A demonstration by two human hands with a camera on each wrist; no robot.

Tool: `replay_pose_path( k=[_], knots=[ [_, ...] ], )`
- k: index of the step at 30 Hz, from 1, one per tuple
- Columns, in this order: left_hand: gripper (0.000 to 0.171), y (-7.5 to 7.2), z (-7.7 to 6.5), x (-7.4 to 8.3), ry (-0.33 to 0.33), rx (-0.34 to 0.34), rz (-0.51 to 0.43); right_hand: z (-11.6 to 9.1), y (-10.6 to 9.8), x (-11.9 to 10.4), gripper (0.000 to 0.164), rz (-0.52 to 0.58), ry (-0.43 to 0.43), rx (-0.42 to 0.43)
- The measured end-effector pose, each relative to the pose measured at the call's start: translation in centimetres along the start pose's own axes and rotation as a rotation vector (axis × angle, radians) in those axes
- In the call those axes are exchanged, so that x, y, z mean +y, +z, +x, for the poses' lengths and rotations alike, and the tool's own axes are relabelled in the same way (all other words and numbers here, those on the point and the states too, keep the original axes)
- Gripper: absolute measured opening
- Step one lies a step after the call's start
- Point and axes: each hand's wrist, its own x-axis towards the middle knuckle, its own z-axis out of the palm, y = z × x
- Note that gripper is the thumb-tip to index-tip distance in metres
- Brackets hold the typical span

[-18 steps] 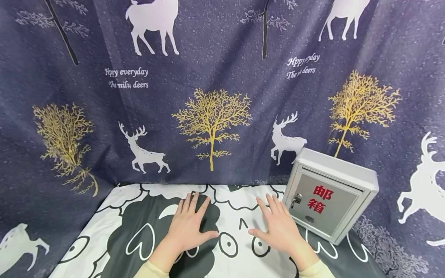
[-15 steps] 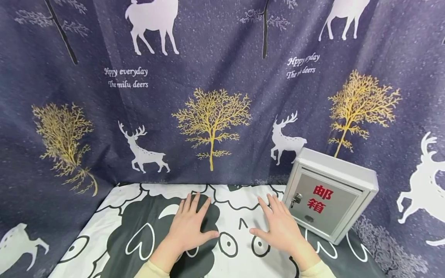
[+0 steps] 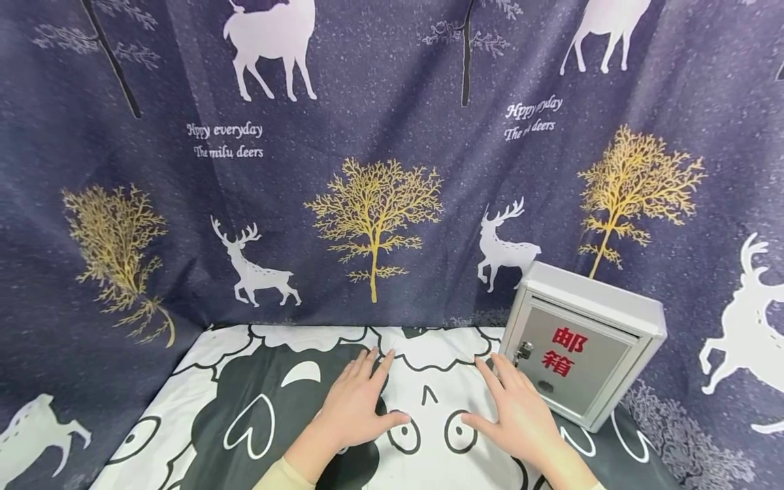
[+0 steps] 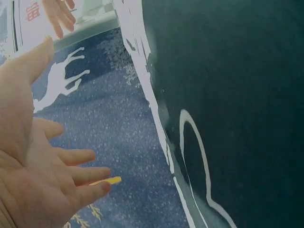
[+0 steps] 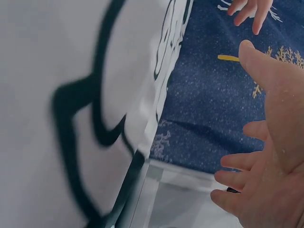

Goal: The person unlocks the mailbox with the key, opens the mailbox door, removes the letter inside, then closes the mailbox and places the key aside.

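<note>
My left hand [image 3: 361, 401] is over the dark patch of the printed cloth, fingers straight and spread, with nothing in it. My right hand [image 3: 517, 415] is held the same way just left of the grey metal mailbox [image 3: 582, 340], its fingertips overlapping the box's lower left edge in the head view. Red characters mark the mailbox door, and a small lock with keys [image 3: 523, 352] sits on its left side. In the left wrist view the palm of the left hand [image 4: 42, 166] shows bare; the right hand's palm [image 5: 285, 142] is likewise bare in the right wrist view.
A black-and-white cartoon cloth [image 3: 422, 449] covers the table. Behind it hangs a dark blue curtain [image 3: 392, 109] with white deer and golden trees. The mailbox stands at the table's right, close against the curtain.
Both hands have moved to the right and slightly toward me, the right one now reaching the mailbox's edge in view. The mailbox has stayed put.
</note>
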Motion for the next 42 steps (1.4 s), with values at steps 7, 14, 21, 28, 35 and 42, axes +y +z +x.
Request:
replay_pose_path(
  k=[7, 14, 21, 28, 35, 42],
  knots=[
    [0.115, 0.4, 0.7, 1.0, 0.013, -0.024, -0.027, -1.6, -1.3, 1.0, 0.104, -0.013, 0.034, -0.049],
    [0.111, 0.7, 1.5, 1.8, 0.033, -0.016, 0.005, -2.7, -2.7, 1.3, 0.102, -0.019, 0.043, -0.038],
    [0.109, 1.5, 3.0, 2.5, 0.055, -0.005, 0.004, -4.3, -3.8, 2.1, 0.101, -0.017, 0.101, -0.080],
    [0.110, 2.4, 4.5, 3.4, 0.056, -0.034, -0.048, -5.8, -5.1, 3.1, 0.103, -0.012, 0.168, -0.112],
    [0.107, 3.1, 6.1, 4.0, 0.034, -0.067, -0.138, -7.2, -6.3, 4.8, 0.104, -0.015, 0.244, -0.114],
    [0.105, 3.7, 7.5, 4.9, 0.045, -0.088, -0.229, -8.6, -7.3, 6.5, 0.102, -0.009, 0.368, -0.106]
  ],
)
